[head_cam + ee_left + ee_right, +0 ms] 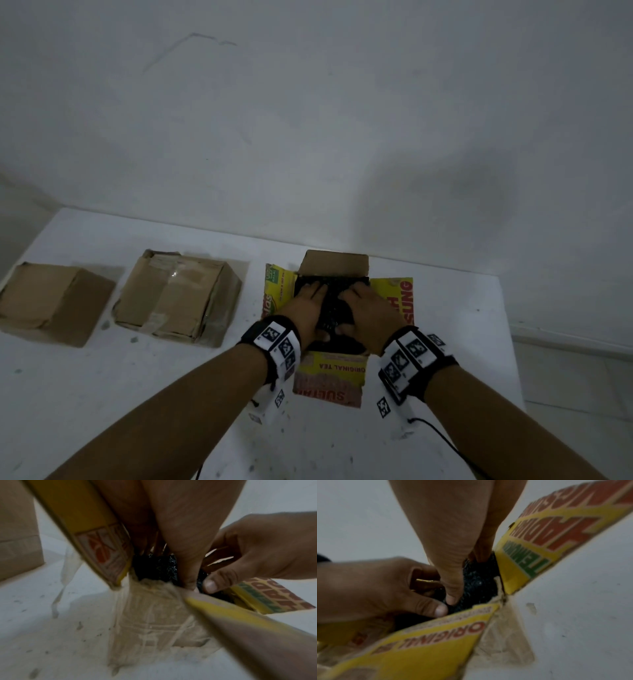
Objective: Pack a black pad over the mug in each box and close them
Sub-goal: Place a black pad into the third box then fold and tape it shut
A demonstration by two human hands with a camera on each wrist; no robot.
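Note:
An open yellow tea box (330, 380) stands on the white table, its four flaps spread outward. A black pad (334, 303) fills its mouth; nothing beneath the pad shows, so the mug is hidden. My left hand (306, 303) lies on the pad's left half with fingers laid forward. My right hand (366, 305) lies on the right half, and the two thumbs nearly meet at the near edge. The left wrist view shows the pad (154, 566) with the right hand (257, 550) pushing its thumb into it. The right wrist view shows the pad (477, 582) under both thumbs, with the left hand (368, 588) alongside.
Two closed brown cardboard boxes (54, 301) (178, 298) sit to the left of the tea box. The table (102, 411) backs onto a white wall, and its right edge runs just right of my right wrist. A thin cable (442, 438) trails from the right wristband.

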